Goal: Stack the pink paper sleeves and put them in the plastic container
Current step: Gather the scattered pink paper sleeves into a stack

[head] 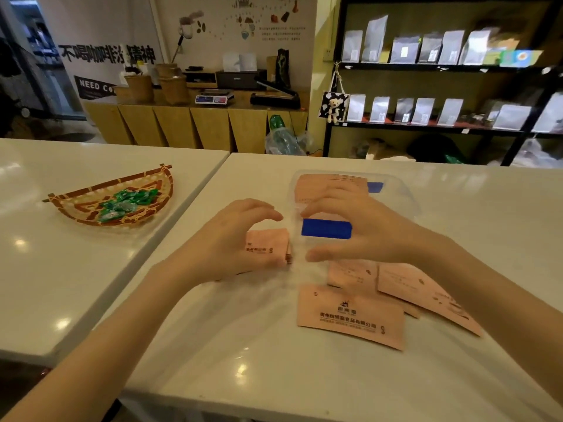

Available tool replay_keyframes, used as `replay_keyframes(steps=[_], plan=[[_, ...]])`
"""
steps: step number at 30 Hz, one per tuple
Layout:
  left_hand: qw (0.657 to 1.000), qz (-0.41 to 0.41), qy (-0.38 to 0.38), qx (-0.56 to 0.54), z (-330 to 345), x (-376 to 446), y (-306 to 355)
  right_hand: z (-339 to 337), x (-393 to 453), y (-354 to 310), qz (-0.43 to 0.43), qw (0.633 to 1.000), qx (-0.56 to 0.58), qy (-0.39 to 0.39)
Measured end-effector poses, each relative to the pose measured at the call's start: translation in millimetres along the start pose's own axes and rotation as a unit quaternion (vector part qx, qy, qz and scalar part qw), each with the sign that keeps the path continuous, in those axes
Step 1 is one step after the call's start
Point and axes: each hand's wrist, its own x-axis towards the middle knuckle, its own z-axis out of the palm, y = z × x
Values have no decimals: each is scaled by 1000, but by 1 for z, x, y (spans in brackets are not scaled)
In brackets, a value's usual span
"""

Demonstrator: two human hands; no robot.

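My left hand [231,239] curls over a small stack of pink paper sleeves [269,245] on the white table, with the thumb under its near edge. Just to the right, my right hand [350,229] hovers with fingers spread and nothing in it, in front of the clear plastic container [405,196]. The container holds several pink sleeves [329,185] and has blue tape patches [327,228] on it. Three loose pink sleeves lie nearer me: one flat in front [350,318], one behind it [353,274], one under my right forearm [426,296].
A woven bamboo basket [91,205] with green wrapped candies sits on the adjoining white table [61,269] to the left. A seam runs between the two tables. Shelves with grey bags and a wooden counter stand beyond the table's far edge.
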Motion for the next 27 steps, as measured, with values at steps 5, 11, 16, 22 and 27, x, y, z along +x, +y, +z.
replay_keyframes(steps=[5,11,16,22,27], plan=[[994,83,-62,25,17,15,40,-23,-50,22,83,996,24,0],[981,129,-134,61,44,26,62,-18,-110,48,182,983,8,-36],[974,147,-147,89,59,27,66,-8,-138,66,213,977,-12,-28],[972,181,-123,83,61,22,62,3,-144,71,219,975,-45,-20],[973,189,-118,59,59,19,60,0,-143,70,199,978,-54,33]])
